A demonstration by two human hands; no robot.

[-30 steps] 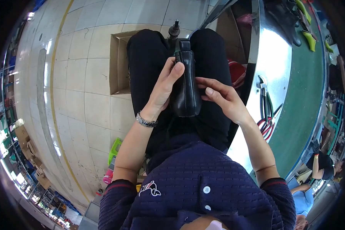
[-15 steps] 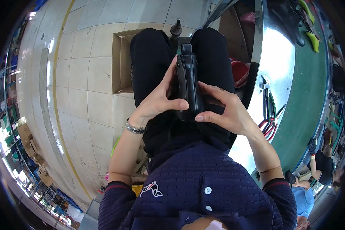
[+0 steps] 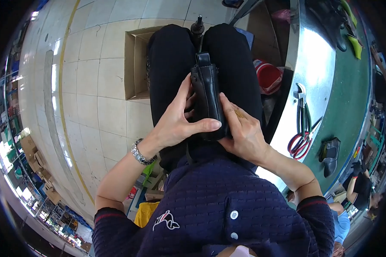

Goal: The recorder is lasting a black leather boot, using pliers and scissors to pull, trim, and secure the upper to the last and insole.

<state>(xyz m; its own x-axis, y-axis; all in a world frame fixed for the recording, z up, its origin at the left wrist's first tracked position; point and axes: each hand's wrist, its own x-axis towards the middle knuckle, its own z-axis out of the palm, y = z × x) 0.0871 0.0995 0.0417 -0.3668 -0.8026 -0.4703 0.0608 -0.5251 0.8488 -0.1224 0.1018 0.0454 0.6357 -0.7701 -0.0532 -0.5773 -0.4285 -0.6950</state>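
Above my thighs, a long, narrow black leather piece (image 3: pixel 209 90) is held between both hands. It is glossy and rounded, shaped somewhat like a shoe upper, with a loop at its far end and small studs near that end. My left hand (image 3: pixel 179 118) wraps its left side, the thumb lying across its near end. Against its right side rests my right hand (image 3: pixel 243 130), fingers along the flank and the thumb tucked near the lower end, partly hidden. The underside of the piece cannot be seen.
Beyond the piece, a metal spindle (image 3: pixel 197 28) rises between my knees. A cardboard box (image 3: pixel 135 64) stands left; a red bucket (image 3: pixel 268 77) stands right. Metal-headed, long-handled tools (image 3: pixel 302 115) and a black shoe (image 3: pixel 330 156) lie on the bench (image 3: pixel 343 111). Other people (image 3: pixel 351 192) are at far right.
The leather piece has tilted slightly and come a little nearer. My right hand has closed in against its side, and its thumb has slipped below the near end. My left thumb reaches further across.
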